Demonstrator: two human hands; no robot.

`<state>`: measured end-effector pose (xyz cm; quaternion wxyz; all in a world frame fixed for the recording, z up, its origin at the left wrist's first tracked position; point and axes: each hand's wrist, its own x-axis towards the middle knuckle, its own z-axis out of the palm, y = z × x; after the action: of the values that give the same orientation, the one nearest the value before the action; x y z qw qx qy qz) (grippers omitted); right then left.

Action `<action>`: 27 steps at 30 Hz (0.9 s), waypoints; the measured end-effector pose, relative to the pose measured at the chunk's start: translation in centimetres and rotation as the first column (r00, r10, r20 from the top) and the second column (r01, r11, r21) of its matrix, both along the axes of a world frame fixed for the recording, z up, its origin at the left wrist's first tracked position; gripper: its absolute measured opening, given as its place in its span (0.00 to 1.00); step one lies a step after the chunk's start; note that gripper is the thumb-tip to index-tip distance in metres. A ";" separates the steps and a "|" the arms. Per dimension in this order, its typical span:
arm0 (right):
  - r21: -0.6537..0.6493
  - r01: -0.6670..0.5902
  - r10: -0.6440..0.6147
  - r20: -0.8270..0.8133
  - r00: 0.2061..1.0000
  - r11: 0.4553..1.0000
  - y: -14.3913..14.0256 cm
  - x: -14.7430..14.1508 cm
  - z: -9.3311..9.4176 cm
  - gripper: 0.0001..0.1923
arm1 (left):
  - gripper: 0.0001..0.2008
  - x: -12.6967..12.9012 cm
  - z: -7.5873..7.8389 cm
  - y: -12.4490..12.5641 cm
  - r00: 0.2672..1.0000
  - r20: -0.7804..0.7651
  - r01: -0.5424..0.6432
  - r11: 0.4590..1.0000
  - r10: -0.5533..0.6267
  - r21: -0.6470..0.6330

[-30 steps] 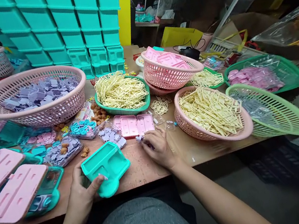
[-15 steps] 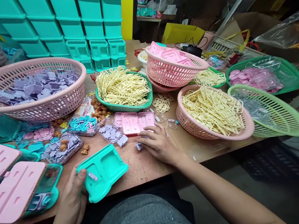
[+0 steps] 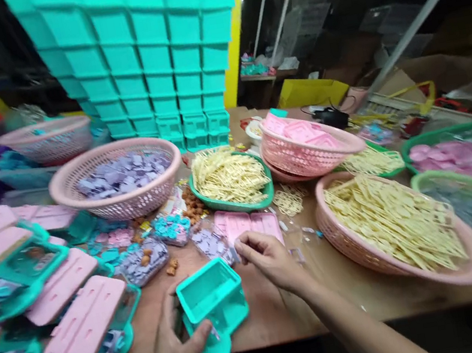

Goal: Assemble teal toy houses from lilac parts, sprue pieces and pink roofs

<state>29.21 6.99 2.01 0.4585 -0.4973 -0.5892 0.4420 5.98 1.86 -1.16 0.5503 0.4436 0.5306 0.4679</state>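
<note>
My left hand (image 3: pixel 174 345) grips a teal plastic toy-truck shell (image 3: pixel 212 302) at the table's near edge, thumb on its lower front. My right hand (image 3: pixel 271 258) rests just right of the shell, fingertips pinched over small lilac pieces (image 3: pixel 211 244) beside a flat pink panel (image 3: pixel 248 223). Whether a piece is held between the fingers is unclear. Small bags of lilac and teal parts (image 3: pixel 143 259) lie just left of it.
A pink basket of lilac parts (image 3: pixel 120 178), a green tray of cream frames (image 3: pixel 229 177), a pink basket of cream frames (image 3: pixel 394 221) and green baskets (image 3: pixel 471 190) ring the table. Finished teal and pink assemblies (image 3: pixel 83 319) pile at left. Stacked teal crates (image 3: pixel 151 57) stand behind.
The view has lifted and shifted left. My left hand has tilted the teal shell up onto its edge. My right hand has moved slightly back toward the lilac pieces by the pink panel.
</note>
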 end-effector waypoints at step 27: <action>0.421 0.166 -0.354 0.419 0.836 0.892 3.1 2.4 0.7 0.12 | 0.30 -1.2 0.2 0.2 0.986 0.166 -0.003 0.982 0.035 -0.191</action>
<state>31.63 10.07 2.73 0.4374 -0.5738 -0.6824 0.1171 4.75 2.07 -0.94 0.6286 0.3426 0.5287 0.4560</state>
